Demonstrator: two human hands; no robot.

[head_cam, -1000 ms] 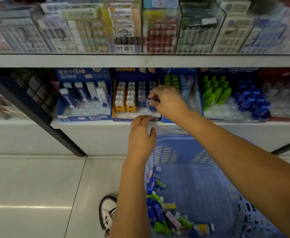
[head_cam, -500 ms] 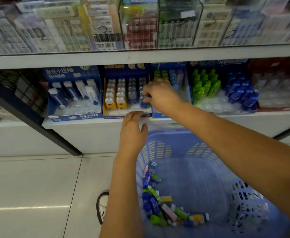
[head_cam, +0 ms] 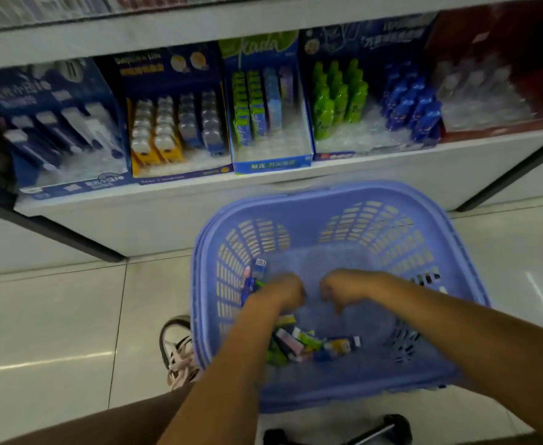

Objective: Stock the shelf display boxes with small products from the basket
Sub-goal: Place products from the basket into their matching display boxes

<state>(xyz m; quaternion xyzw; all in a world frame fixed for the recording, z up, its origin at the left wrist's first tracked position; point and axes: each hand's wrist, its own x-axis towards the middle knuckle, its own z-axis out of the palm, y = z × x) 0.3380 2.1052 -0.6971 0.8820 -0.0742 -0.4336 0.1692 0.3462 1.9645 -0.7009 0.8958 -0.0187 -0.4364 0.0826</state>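
A lilac plastic basket (head_cam: 456,252) stands on the floor below the shelf. Several small products (head_cam: 302,343) lie at its near left bottom, and a blue one (head_cam: 257,271) leans on the left wall. Both my hands are down inside the basket. My left hand (head_cam: 283,293) is curled over the products by the left wall; blur hides whether it holds one. My right hand (head_cam: 344,289) hangs beside it with fingers pointing down, nothing visible in them. Display boxes line the shelf: a yellow-and-blue box (head_cam: 173,126) and a green-and-blue box (head_cam: 271,163).
More display boxes hold white items (head_cam: 58,133), green bottles (head_cam: 337,97), blue bottles (head_cam: 411,107) and clear items in a red box (head_cam: 488,88). A black frame post (head_cam: 71,239) slants at the left. My shoe (head_cam: 177,348) is beside the basket on the tiled floor.
My right hand left the yellow-and-blue display box and dropped into the basket. My left hand came off the shelf edge and went down into the basket. The view tilted downward.
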